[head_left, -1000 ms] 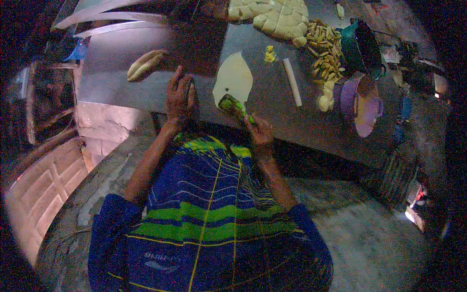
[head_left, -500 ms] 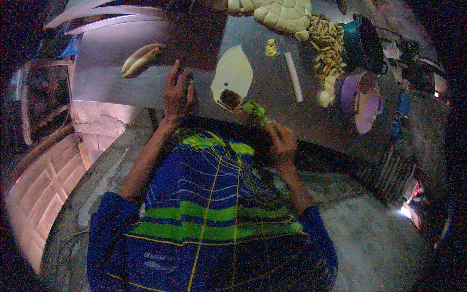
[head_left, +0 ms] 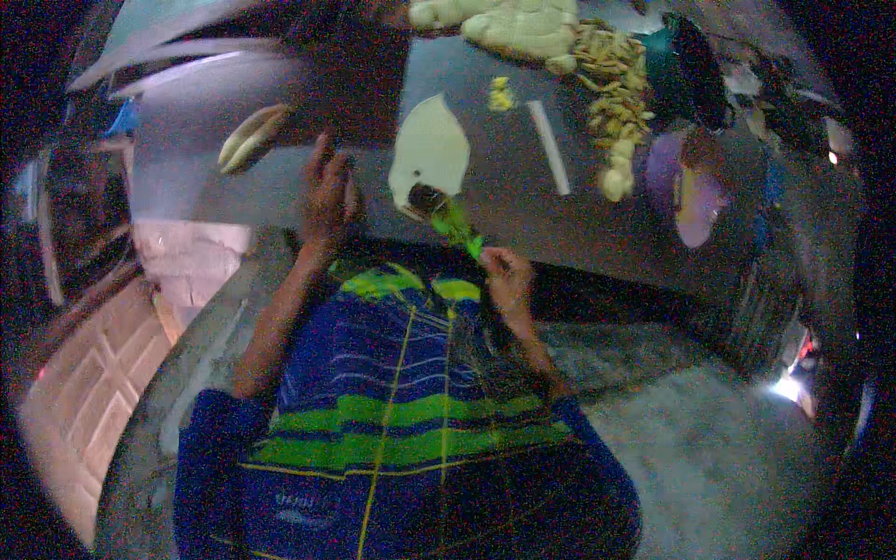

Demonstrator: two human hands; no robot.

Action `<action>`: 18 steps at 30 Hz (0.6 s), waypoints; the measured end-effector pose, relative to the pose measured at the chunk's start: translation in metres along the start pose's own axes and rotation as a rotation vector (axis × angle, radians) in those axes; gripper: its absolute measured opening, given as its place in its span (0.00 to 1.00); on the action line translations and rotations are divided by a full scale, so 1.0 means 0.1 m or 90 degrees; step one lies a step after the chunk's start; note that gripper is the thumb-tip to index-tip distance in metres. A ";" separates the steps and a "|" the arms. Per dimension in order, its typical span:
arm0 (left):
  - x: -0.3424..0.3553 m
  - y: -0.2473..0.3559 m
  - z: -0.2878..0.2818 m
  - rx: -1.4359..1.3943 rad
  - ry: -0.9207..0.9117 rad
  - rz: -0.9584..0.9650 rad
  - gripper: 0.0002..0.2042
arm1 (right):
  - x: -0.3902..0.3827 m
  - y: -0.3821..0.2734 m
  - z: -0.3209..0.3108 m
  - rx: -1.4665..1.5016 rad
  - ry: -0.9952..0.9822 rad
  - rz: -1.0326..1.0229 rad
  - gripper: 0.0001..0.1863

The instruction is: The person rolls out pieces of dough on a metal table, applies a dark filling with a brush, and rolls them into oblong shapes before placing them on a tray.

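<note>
A flat, pale oval sheet of dough [head_left: 434,135] lies on the metal table in front of me. Pinched closed near the table's front edge, my right hand [head_left: 509,278] holds a green-handled utensil [head_left: 455,229], whose kind is too blurred to tell. Its far end reaches a dark brown patch [head_left: 427,197] at the sheet's near end; whether that is filling or part of the utensil is unclear. My left hand [head_left: 327,201] is open at the table's edge, fingers stretched forward, holding nothing. Beyond it on the left lies a shaped, elongated dough piece [head_left: 252,140].
Right of the sheet are a small yellow lump [head_left: 501,93] and a white rod [head_left: 549,147]. Farther off are a mass of dough [head_left: 523,33] and a heap of small strips [head_left: 613,79]. A green container [head_left: 686,70] and a purple container [head_left: 677,173] stand at right.
My right hand and the green-handled utensil have shifted left, its end now farther over the sheet's near end. The whole view has moved slightly; my left hand stays open.
</note>
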State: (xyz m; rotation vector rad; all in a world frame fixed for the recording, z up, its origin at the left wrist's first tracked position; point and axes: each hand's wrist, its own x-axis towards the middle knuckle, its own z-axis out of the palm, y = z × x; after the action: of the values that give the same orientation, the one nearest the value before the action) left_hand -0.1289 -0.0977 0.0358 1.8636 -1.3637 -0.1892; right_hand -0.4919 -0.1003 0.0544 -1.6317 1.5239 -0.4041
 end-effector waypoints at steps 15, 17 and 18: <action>-0.27 -0.40 0.01 0.126 -0.013 0.088 0.14 | 1.87 -1.58 -3.38 -0.292 0.331 -0.213 0.17; -0.34 -0.50 0.00 0.145 -0.025 0.100 0.14 | 2.44 -1.57 -3.79 -0.395 0.381 -0.280 0.16; -0.36 -0.55 -0.02 0.134 -0.031 0.077 0.14 | 2.76 -1.59 -3.89 -0.368 0.354 -0.344 0.16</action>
State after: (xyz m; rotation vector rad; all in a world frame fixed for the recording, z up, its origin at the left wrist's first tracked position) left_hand -0.1022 -0.0605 -0.0113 1.9504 -1.5756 -0.0296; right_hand -0.6125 -0.5102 0.3187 -2.5619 1.6688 -0.8160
